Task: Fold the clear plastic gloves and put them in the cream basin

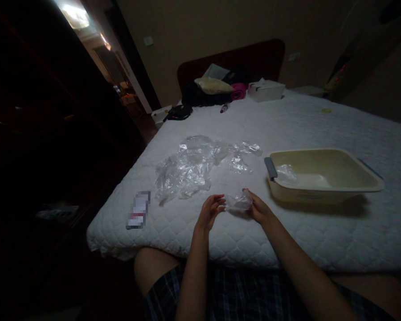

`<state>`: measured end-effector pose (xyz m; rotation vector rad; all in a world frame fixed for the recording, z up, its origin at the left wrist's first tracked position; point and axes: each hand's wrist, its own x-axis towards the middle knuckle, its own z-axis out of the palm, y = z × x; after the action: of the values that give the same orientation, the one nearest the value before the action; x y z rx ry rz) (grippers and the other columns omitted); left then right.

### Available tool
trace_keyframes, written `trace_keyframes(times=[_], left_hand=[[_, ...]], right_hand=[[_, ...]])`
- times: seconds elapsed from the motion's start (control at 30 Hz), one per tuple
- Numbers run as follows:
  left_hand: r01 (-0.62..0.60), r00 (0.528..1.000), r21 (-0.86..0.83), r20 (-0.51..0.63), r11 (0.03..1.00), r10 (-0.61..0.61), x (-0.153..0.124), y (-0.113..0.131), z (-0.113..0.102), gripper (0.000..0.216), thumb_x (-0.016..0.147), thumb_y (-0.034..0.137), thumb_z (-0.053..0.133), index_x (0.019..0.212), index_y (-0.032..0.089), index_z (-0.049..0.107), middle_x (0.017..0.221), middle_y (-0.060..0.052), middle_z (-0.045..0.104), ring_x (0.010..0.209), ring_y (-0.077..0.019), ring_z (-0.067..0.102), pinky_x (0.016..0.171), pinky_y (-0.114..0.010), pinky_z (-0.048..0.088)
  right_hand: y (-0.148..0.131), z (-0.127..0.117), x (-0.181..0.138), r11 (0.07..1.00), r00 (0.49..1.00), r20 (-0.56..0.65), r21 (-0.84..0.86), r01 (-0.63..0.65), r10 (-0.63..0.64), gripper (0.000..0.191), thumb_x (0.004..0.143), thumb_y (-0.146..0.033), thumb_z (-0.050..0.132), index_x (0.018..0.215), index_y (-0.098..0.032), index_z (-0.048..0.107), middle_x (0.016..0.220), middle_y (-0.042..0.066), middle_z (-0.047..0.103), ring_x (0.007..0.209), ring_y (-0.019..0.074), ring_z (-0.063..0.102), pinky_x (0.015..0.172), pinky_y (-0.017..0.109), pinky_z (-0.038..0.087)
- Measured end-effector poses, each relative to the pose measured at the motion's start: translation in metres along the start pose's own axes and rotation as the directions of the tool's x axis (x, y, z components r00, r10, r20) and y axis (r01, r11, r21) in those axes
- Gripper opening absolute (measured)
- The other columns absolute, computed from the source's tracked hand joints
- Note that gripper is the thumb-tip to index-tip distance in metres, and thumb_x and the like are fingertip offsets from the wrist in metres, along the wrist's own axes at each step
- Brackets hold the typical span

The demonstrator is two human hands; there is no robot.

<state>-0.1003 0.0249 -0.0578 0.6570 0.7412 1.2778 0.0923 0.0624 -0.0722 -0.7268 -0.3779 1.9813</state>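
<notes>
1. Plastic film (239, 202): by near edge of bed (237, 240), pinched in my right hand (259, 209)
2. Left hand (212, 210): open, beside film, contact unclear
3. Step, I judge: handling film; next move calls for a left-hand grip

Right hand (259, 208) pinching clear plastic bag (238, 203); left hand (211, 212) just beside.

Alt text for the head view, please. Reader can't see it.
A person's right grip holds crumpled clear plastic over a white quilted bed, the left grip open at its edge. More clear plastic lies spread beyond; to the right, a cream basin holds another piece.
</notes>
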Motion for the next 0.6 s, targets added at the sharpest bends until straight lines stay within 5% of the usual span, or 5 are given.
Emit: trace_keyframes(times=[0.13, 0.3, 0.4, 0.6], left_hand=[[0.021, 0.995, 0.067, 0.091, 0.998, -0.027, -0.003, 0.002, -0.002, 0.039, 0.067, 0.047, 0.064, 0.09, 0.015, 0.064, 0.102, -0.011, 0.061, 0.095, -0.0209, 0.056, 0.079, -0.031, 0.046], [0.161, 0.975, 0.303, 0.1, 0.939, -0.2, -0.006, 0.004, -0.002, 0.039, 0.059, 0.033, 0.074, 0.094, 0.02, 0.063, 0.095, -0.006, 0.062, 0.081, -0.0169, 0.058, 0.063, -0.026, 0.046], [0.078, 0.978, 0.401, 0.148, 0.913, -0.149, -0.004, 0.004, 0.003, 0.032, 0.055, 0.026, 0.077, 0.083, 0.014, 0.066, 0.085, -0.007, 0.062, 0.078, -0.016, 0.057, 0.068, -0.027, 0.045], [-0.009, 0.981, 0.446, 0.175, 0.895, -0.078, -0.001, -0.006, 0.008, 0.024, 0.052, 0.023, 0.078, 0.069, 0.012, 0.067, 0.074, -0.004, 0.058, 0.067, -0.0128, 0.054, 0.063, -0.024, 0.042]], right_hand=[[0.005, 0.007, -0.002, 0.991, 0.992, 0.039, -0.052, 0.12, -0.118, 0.011, 0.075, -0.029, 0.064, 0.075, -0.019, 0.058, 0.063, -0.004, 0.064, 0.054, 0.0084, 0.059, 0.054, 0.018, 0.05], [0.009, 0.018, -0.009, 0.959, 0.981, 0.113, -0.22, 0.179, -0.158, 0.024, 0.074, -0.039, 0.063, 0.088, -0.021, 0.059, 0.091, 0.003, 0.067, 0.078, 0.0148, 0.062, 0.07, 0.028, 0.05], [0.011, 0.022, -0.011, 0.932, 0.977, 0.147, -0.305, 0.194, -0.155, 0.029, 0.071, -0.041, 0.065, 0.092, -0.022, 0.059, 0.099, 0.004, 0.065, 0.083, 0.0161, 0.061, 0.073, 0.03, 0.048], [0.023, 0.027, -0.006, 0.775, 0.93, 0.013, -0.549, 0.314, -0.367, 0.025, 0.063, -0.039, 0.07, 0.075, -0.019, 0.061, 0.067, -0.002, 0.061, 0.06, 0.0121, 0.054, 0.055, 0.024, 0.042]])
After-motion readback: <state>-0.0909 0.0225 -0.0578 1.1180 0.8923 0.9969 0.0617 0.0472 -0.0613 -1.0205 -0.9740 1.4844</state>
